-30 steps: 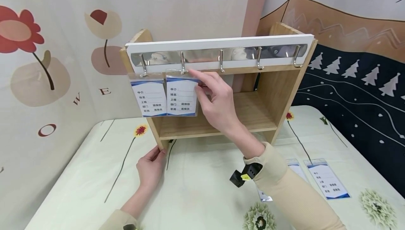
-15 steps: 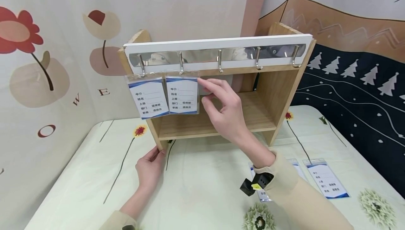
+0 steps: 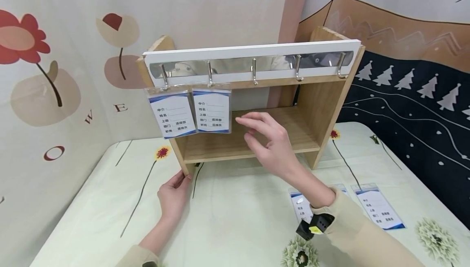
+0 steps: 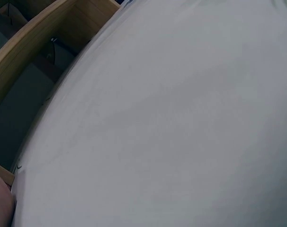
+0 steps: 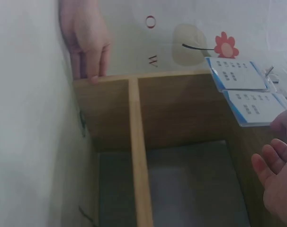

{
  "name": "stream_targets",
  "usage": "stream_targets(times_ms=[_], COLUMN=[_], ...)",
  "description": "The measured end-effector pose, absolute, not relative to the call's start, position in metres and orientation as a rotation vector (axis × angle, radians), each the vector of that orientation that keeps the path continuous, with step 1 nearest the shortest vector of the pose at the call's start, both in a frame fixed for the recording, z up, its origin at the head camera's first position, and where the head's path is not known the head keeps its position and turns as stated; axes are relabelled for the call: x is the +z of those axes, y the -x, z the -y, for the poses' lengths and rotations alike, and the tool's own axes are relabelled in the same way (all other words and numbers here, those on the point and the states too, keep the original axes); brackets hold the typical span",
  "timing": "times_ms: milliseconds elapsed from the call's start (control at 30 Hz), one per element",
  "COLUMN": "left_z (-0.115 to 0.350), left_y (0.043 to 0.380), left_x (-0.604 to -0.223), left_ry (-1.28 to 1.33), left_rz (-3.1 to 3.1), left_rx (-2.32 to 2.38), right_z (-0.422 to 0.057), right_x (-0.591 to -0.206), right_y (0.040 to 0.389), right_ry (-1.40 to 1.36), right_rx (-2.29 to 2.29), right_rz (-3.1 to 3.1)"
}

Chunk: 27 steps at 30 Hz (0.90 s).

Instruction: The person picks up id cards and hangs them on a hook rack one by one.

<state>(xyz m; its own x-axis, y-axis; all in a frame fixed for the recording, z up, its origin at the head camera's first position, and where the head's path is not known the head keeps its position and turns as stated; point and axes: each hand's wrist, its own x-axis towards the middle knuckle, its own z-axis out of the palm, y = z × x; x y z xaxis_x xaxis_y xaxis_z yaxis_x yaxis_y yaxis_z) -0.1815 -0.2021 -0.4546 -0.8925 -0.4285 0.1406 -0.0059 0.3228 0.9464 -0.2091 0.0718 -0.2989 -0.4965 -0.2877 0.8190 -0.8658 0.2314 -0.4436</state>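
Two badge holders with blue-edged cards hang side by side from the hook rail [image 3: 235, 63]: the left badge holder [image 3: 172, 114] on the first hook, slightly tilted, and the right badge holder [image 3: 211, 111] on the second, nearly straight. My right hand [image 3: 271, 142] is just to the right of them, fingers loosely bent, holding nothing. With thumb and fingers, my left hand [image 3: 174, 197] grips the lower left leg of the wooden shelf [image 3: 220, 152]. In the right wrist view, the left hand [image 5: 89, 40] sits at the shelf's side panel.
On the flowered tablecloth [image 3: 235, 218] at the right lie more badge holders, one in the open [image 3: 380, 208] and another partly behind the right forearm [image 3: 302, 205]. Three more hooks on the rail carry nothing. Printed curtains stand behind and to both sides.
My right hand has let go of the second badge holder and drawn away right and downward. The left badge holder has swung to a slight tilt. My left hand stays put.
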Motion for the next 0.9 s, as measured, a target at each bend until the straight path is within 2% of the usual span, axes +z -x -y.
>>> stream_targets(times_ms=[433, 900], left_z=[0.201, 0.2], left_y=[0.181, 0.178], left_x=[-0.454, -0.45], left_ry=[-0.384, -0.397], left_rz=[2.232, 2.239], left_rx=[-1.566, -1.563], right_z=[-0.125, -0.172], right_x=[-0.329, -0.358], right_y=[0.192, 0.176], right_ry=[-1.043, -0.873], right_rx=[1.163, 1.147], right_rz=[2.094, 2.315])
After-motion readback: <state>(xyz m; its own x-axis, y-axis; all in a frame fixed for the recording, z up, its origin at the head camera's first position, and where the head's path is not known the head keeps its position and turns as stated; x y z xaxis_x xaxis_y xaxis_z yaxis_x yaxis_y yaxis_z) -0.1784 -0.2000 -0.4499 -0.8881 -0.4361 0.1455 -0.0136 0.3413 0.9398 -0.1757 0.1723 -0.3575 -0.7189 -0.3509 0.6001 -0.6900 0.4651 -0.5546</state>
